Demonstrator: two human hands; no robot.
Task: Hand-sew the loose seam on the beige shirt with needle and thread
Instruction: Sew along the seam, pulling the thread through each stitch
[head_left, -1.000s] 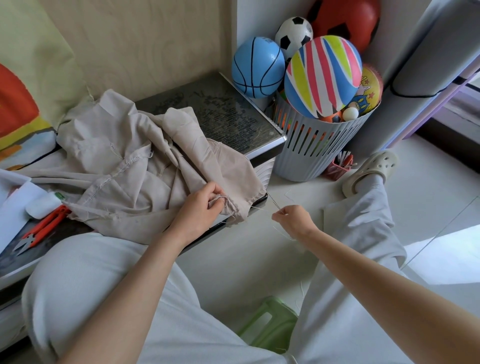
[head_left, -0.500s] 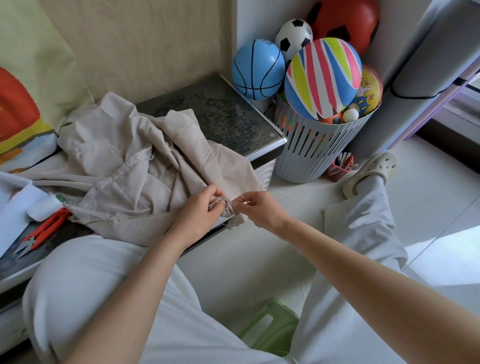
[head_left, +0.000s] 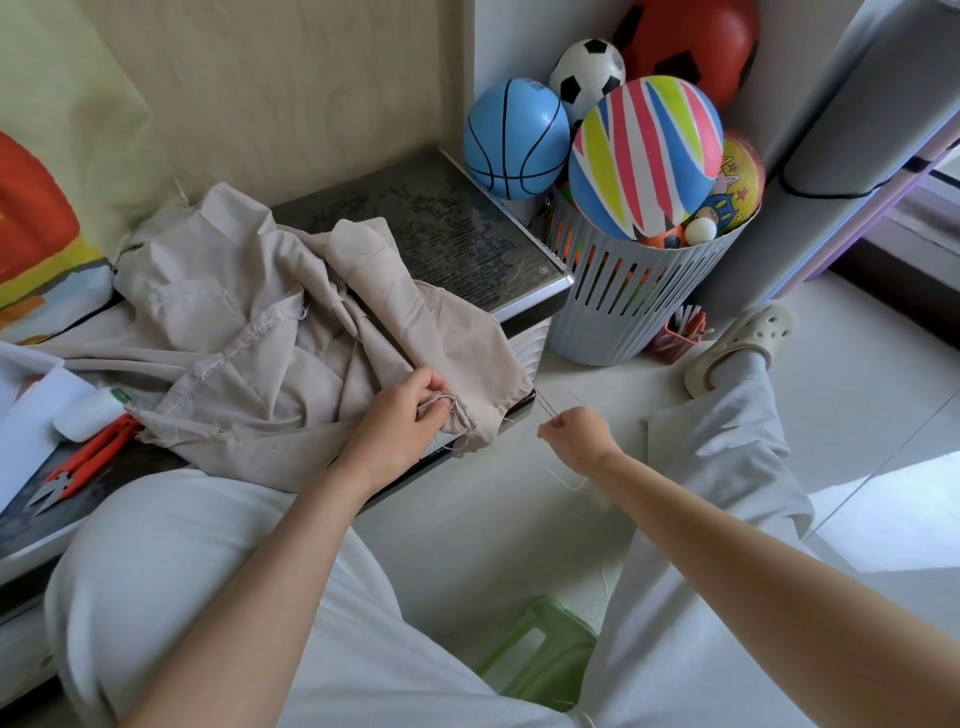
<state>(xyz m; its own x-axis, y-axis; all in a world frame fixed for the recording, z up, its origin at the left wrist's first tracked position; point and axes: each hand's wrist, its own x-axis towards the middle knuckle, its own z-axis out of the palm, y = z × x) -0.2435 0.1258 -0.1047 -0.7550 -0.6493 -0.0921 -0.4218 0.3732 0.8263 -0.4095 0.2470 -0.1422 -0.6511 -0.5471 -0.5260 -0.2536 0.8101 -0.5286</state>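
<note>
The beige shirt (head_left: 270, 353) lies crumpled on a low dark table (head_left: 457, 244). My left hand (head_left: 400, 421) pinches the shirt's frayed seam edge near the table's front corner. My right hand (head_left: 574, 434) is to the right of the shirt, off the table, pinching a thin needle (head_left: 545, 404) that points up and left. A pale thread (head_left: 563, 480) trails from this hand; the stretch back to the seam is barely visible.
Orange thread snips (head_left: 88, 460) and a white object (head_left: 88, 418) lie at the table's left front. A grey slatted basket (head_left: 628, 306) full of balls stands at the right of the table. A green stool (head_left: 545, 649) is below, between my legs.
My right hand went in to the seam beside my left hand, then pulled back out to the right with the needle. The left hand kept its hold on the seam.
</note>
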